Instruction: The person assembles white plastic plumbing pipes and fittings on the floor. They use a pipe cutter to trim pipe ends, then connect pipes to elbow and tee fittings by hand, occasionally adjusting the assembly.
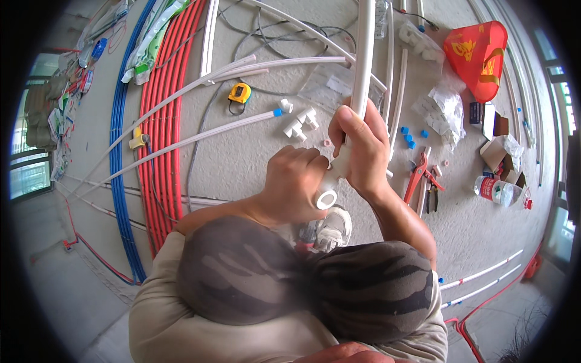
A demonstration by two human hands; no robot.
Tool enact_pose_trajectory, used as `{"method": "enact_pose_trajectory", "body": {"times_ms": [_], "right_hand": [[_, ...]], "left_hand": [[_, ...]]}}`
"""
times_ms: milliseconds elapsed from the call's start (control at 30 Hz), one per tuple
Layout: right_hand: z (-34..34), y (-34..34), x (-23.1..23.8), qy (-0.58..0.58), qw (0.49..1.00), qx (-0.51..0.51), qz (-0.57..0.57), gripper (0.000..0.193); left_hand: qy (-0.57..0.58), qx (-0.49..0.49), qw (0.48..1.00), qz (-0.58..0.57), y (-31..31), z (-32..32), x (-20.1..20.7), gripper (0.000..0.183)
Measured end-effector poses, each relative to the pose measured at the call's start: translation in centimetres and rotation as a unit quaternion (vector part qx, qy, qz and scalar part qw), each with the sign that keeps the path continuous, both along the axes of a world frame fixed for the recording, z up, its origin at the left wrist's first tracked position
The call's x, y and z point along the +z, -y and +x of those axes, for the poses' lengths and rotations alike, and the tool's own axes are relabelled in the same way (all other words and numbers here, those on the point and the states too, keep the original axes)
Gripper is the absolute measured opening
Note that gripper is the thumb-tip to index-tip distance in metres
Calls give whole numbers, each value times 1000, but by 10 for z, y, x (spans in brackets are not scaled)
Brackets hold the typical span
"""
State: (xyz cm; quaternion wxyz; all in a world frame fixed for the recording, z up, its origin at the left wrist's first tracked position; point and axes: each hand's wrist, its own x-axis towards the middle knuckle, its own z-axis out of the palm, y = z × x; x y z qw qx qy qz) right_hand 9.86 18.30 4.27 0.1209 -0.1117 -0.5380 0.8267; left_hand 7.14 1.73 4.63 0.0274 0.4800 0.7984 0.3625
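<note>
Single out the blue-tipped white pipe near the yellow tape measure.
The long pipe just below the tape measure; the pipes above it show plain white ends.

On the grey floor [233,160], 1 yellow tape measure [239,93] lies to the right of a bundle of red pipes [172,109]. Several blue pipes [123,121] run along the left side of this bundle. At the right, 1 red bag [475,57] with golden marks is near a clear plastic bag [446,115]. Below them, 1 transparent bottle [500,191] lies on its side.
</note>
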Motion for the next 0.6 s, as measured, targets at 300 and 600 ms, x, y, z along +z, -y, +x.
{"method": "enact_pose_trajectory", "body": {"times_ms": [300,600], "right_hand": [[-10,-50,-32,-182,974,74,-114,32],[8,-26,-20,-219,963,115,-111,33]], "left_hand": [[319,-4,947,-41,-13,6,22,65],[502,-66,862,-32,-15,28,3,58]]}}
